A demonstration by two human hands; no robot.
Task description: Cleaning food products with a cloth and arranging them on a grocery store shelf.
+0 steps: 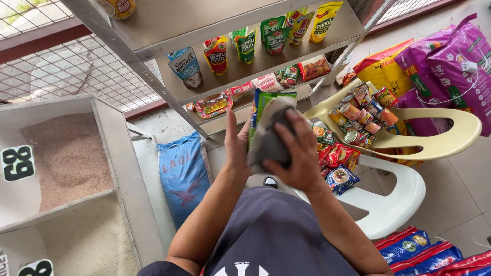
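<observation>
Head view: we look down at both hands raised before a grey metal shelf rack. Our left hand lies flat and open-fingered against the back of a green pouch, propping it upright, while our right hand is clenched around a grey cloth and presses it on the pouch's front. The pouch sits between the two palms, at the centre of the frame, just below the shelf edge.

We judge the main risk to be the pouch slipping: the left hand only braces it and does not wrap it, so a hard wipe from the right could push it sideways out of the palms. It would fall toward the white plastic chair at 4 o'clock, where small sachets lie piled. A wide elbow swing to 3 o'clock could also knock the stacked tins on the cream chair.

Room is tight. The rack's slanted upright runs at 10 o'clock, rice bins fill 9 o'clock, a blue sack stands at 8 o'clock, and purple bags crowd 2 o'clock. The freest room is straight up at 12 o'clock, toward the shelf of standing pouches.
</observation>
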